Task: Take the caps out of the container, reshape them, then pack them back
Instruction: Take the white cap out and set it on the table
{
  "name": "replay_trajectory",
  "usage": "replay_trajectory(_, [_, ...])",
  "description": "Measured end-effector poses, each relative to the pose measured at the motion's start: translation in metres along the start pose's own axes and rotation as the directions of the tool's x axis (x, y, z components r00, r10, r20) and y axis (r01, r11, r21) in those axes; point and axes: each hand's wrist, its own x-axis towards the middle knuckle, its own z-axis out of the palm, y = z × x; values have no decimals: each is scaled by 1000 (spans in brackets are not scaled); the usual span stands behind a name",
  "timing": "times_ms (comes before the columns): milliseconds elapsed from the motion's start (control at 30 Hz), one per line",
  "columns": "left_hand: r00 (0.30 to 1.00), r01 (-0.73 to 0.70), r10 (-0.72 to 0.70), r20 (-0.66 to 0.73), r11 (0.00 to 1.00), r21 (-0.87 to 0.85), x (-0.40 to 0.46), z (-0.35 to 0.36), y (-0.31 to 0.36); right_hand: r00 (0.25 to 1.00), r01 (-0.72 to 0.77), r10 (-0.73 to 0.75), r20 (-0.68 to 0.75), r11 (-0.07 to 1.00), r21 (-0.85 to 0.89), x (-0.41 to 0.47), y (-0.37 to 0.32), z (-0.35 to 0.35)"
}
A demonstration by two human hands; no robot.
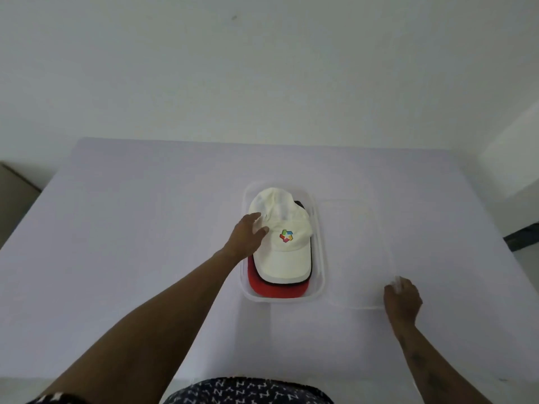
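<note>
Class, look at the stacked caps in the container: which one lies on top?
The white cap with the multicoloured logo; the black and red caps lie beneath it, only their edges showing.

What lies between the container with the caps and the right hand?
In the head view, the clear lid lies flat on the table between the container and the right hand, whose fingers touch its near corner.

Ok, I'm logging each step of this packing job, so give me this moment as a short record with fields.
container: clear plastic tub on the table, lid off
lid: clear lid lying flat just right of the tub
caps: white cap on top, a black one and a red one under it, all in the tub
left hand: resting on the white cap's left side
right hand: touching the lid's near corner
</note>
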Motion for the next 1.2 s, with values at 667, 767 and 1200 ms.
replay_trajectory(667, [952,-38,-73,-298,936,-350,8,9,19,814,528,-567,122,812,250,-25,-196,92])
replay_trajectory(767, [925,-167,-7,-379,890,-425,-3,-15,31,773,604,-634,-10,731,317,-42,-228,75])
replay_trajectory(1200, [846,-74,-127,-517,934,-351,-46,-163,-86,698,532,-677,232,708,464,-182,-312,172])
